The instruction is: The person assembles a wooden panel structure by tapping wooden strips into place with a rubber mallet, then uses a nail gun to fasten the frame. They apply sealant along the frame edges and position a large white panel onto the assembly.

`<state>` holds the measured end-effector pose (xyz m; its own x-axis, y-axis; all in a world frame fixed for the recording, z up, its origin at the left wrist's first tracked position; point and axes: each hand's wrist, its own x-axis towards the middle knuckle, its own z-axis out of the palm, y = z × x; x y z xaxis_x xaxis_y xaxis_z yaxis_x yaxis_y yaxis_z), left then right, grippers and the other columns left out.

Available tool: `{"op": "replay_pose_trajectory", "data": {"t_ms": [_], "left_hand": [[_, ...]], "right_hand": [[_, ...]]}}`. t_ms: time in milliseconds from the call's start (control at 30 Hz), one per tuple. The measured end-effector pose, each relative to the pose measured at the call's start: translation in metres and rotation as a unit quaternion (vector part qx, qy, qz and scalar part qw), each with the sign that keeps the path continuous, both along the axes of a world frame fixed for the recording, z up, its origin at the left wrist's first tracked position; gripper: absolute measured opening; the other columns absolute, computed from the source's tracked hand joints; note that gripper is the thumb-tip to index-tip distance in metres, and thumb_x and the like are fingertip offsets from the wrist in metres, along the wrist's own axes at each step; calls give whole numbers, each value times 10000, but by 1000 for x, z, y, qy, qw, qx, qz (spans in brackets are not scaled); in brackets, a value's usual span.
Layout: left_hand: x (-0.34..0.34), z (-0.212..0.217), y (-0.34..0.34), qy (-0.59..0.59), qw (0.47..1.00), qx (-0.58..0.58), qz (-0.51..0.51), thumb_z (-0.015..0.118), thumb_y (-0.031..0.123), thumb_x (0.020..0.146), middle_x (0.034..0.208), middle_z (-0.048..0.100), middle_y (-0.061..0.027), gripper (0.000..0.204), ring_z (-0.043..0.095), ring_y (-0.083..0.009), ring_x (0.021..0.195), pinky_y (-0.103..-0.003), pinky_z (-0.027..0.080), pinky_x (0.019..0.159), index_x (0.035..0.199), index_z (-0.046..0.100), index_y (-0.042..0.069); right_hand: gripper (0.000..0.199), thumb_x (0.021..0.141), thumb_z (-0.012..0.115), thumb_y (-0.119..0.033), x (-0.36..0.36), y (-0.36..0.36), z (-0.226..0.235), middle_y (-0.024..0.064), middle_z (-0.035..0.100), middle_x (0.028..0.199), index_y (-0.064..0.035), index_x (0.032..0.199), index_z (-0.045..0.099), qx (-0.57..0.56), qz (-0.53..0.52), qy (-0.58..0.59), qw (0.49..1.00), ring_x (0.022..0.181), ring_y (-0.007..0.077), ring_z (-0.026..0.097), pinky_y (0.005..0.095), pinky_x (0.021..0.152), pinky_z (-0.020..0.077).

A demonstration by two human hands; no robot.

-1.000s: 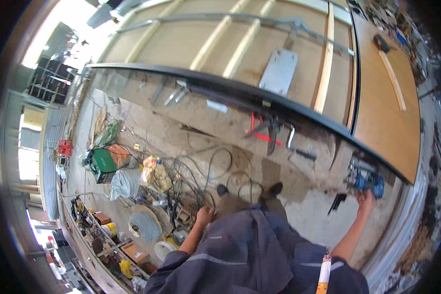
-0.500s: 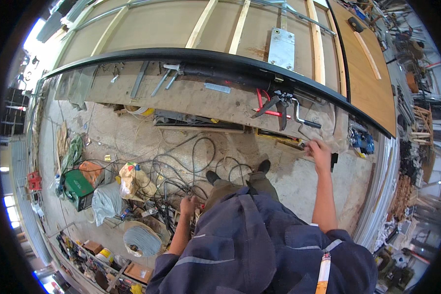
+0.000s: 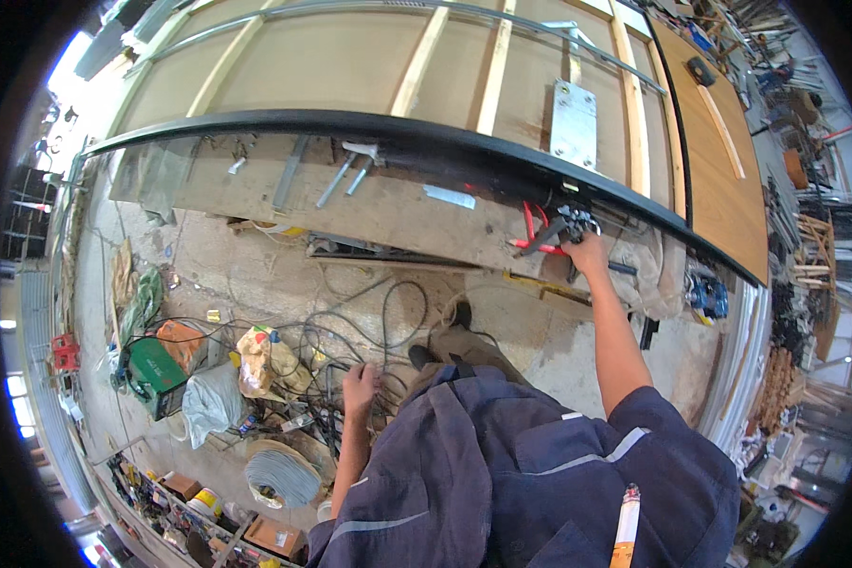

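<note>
My right hand [image 3: 587,252] reaches to the edge of the workbench, its fingers around a black-handled hand tool [image 3: 551,239] with a metal head. The fingertips are partly hidden behind the knuckles. Just left of this tool lies a red-handled tool [image 3: 530,223]. A dark grip [image 3: 622,269] on a bent metal rod shows beside my right wrist. My left hand [image 3: 361,386] hangs low beside my body, above the cables, with loosely curled fingers and nothing visible in it.
A large framed panel [image 3: 331,71] with wooden battens covers the bench [image 3: 426,225]. A metal clamp-like piece [image 3: 350,170] lies under its black edge. Black cables [image 3: 388,317] coil on the floor beside my feet. At left stand a green machine [image 3: 155,377] and a wire coil [image 3: 282,473].
My right hand has moved up and left from the bench's right end onto the black-handled tool. My left hand has risen slightly, and my body and view have shifted.
</note>
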<state>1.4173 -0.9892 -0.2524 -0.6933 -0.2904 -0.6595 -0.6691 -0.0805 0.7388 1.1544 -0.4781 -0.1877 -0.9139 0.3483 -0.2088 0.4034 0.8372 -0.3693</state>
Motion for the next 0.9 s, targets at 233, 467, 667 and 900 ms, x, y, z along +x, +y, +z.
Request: {"op": "replay_pose_trajectory", "data": {"t_ms": [233,467,667,900], "left_hand": [[-121,79,62,109,989,-30,-99,621,288,1015,823,682,-61,341,636,-131,728,-292,523,654,1095,667,-40],[-250,102,125,101,971,185,-116,633,342,1028,1229,647,-171,518,651,-242,1063,-374,573,867,1317,554,-81],[-330,91,151,68,932,356,-3,643,377,1021,1363,580,-186,560,606,-324,1204,-476,507,1014,1395,516,-19],[-331,88,128,46,873,486,21,669,419,994,1195,661,-12,383,579,-207,1128,-398,439,924,1261,606,152]], "right_hand": [[212,801,733,-221,-3,33,-12,130,747,890,-44,917,726,-463,-133,-109,870,836,228,731,363,680,571],[362,870,567,-18,29,8,2,126,706,1059,-22,1231,571,-696,-182,-65,692,942,307,734,446,753,638],[496,793,557,32,81,-22,-6,141,669,1152,-6,1286,522,-726,-185,28,662,1053,395,699,513,837,607],[484,740,609,30,121,-51,68,150,686,1044,44,1222,570,-648,-154,54,744,1042,382,703,491,869,606]]}}
